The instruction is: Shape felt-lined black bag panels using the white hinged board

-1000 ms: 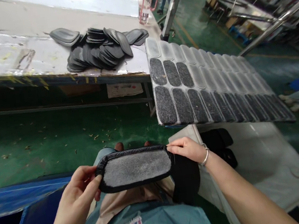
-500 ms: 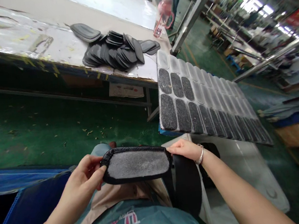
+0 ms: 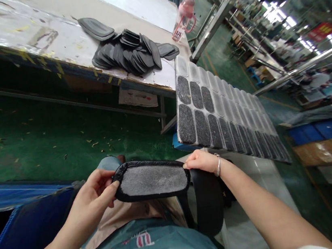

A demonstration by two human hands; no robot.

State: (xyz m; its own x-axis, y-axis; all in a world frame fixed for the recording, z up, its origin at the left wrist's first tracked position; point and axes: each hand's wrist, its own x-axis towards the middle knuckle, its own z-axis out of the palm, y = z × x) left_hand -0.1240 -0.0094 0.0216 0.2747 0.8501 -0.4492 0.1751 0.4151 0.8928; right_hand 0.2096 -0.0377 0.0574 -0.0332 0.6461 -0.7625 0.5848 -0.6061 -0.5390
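Observation:
Over my lap I hold a long black pad [image 3: 153, 179] with a grey fuzzy face and a folded black rim. My left hand [image 3: 92, 199] pinches its left end. My right hand [image 3: 203, 161], with a bracelet at the wrist, pinches the right end. Another black piece [image 3: 208, 200] hangs down under my right hand. Beyond my right hand lies a white board [image 3: 227, 104] carrying rows of similar grey pads, some covered in clear film.
A worn workbench [image 3: 34, 31] at the back holds a heap of black pads [image 3: 128, 51] and a pink water bottle [image 3: 185, 13]. Green floor lies below it. Blue bins [image 3: 22, 217] sit at my left. A white sheet [image 3: 260, 189] lies at the right. Other people sit far right.
My hands keep the same grip on the pad, which sits a little higher in view. My head has turned, so the bench and board have shifted in the picture.

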